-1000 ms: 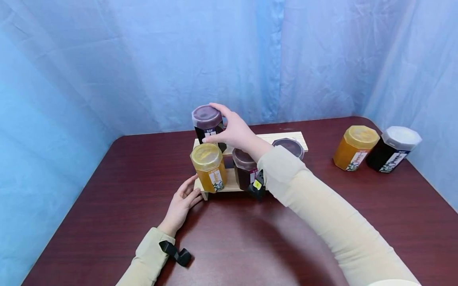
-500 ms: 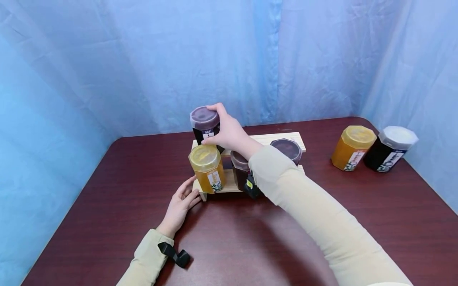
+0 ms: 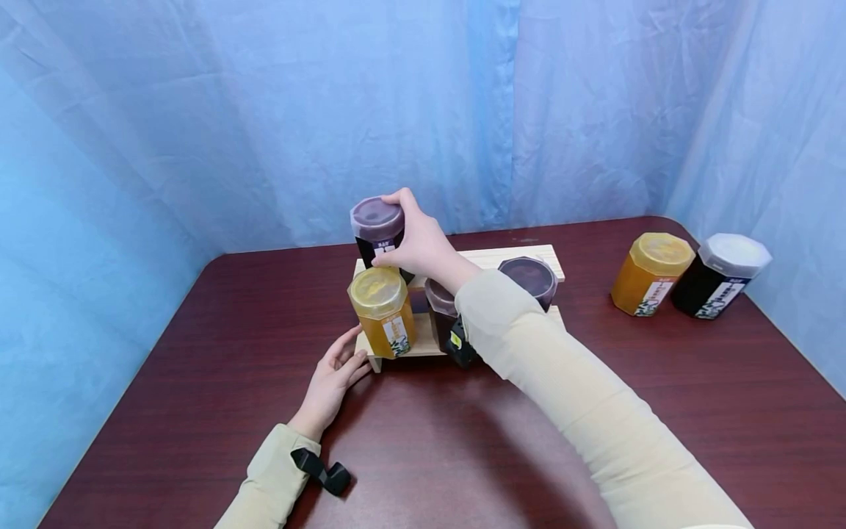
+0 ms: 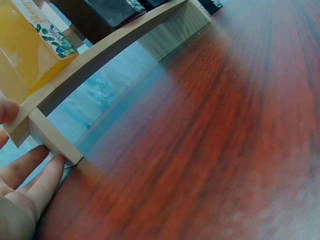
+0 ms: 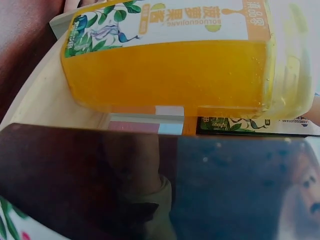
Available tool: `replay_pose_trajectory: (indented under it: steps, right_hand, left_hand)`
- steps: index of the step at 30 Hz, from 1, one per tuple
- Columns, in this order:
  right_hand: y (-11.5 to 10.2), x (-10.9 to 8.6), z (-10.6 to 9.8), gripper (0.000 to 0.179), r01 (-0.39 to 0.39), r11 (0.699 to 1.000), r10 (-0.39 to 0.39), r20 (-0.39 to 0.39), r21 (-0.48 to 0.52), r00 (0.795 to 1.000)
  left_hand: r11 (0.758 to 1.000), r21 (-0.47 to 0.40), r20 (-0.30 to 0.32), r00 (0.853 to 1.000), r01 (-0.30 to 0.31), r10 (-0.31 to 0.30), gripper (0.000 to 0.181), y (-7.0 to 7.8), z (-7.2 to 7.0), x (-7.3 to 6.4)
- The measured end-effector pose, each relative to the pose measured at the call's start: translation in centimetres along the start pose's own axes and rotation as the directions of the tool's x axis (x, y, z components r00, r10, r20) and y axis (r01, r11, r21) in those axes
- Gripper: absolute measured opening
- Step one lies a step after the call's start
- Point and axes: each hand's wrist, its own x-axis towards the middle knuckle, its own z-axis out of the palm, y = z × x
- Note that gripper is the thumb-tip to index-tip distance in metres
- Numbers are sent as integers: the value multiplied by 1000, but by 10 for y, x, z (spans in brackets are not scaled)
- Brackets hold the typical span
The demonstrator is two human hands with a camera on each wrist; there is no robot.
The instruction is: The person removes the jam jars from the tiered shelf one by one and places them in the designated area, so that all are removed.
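Observation:
In the head view my right hand (image 3: 426, 242) holds a dark jam jar (image 3: 377, 220) by its lid, thumb on the near side. The jar stands at the left end of the upper tier of a two-tier wooden rack (image 3: 492, 257). My left hand (image 3: 330, 382) grips the rack's lower left corner; the left wrist view has the thumb (image 4: 7, 110) at the board's edge and fingers against the leg (image 4: 55, 137). A yellow pineapple jam jar (image 3: 382, 312) stands on the lower tier. Beside it are a dark jar (image 3: 439, 308), partly behind my right wrist, and another dark-lidded jar (image 3: 529, 278).
On the table's right side stand a yellow jar (image 3: 653, 275) and a dark jar with a white lid (image 3: 720, 275), side by side. Blue curtains (image 3: 370, 110) hang behind and beside the dark red table (image 3: 218, 382).
My right forearm has shifted slightly left, while the right hand keeps its hold on the dark jar's lid. The left hand stays at the rack's corner. The whole view has drifted a little.

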Motion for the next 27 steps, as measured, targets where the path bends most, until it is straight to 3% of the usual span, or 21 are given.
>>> replay_pose_trajectory:
  steps: [17, 23, 27]
  right_hand:
    - [0, -5, 5, 82, 30, 999, -25, -122, 37, 992]
    - [-2, -9, 4, 84, 41, 997, -27, -202, 66, 979]
    - [-3, -10, 1, 84, 72, 993, -43, -280, 95, 959]
  left_hand:
    - [1000, -3, 6, 1000, -6, 6, 52, 0, -3, 0]
    - [1000, 8, 3, 1000, -17, 17, 53, -1, -4, -1]
    - [1000, 7, 6, 1000, -21, 21, 53, -1, -5, -1]
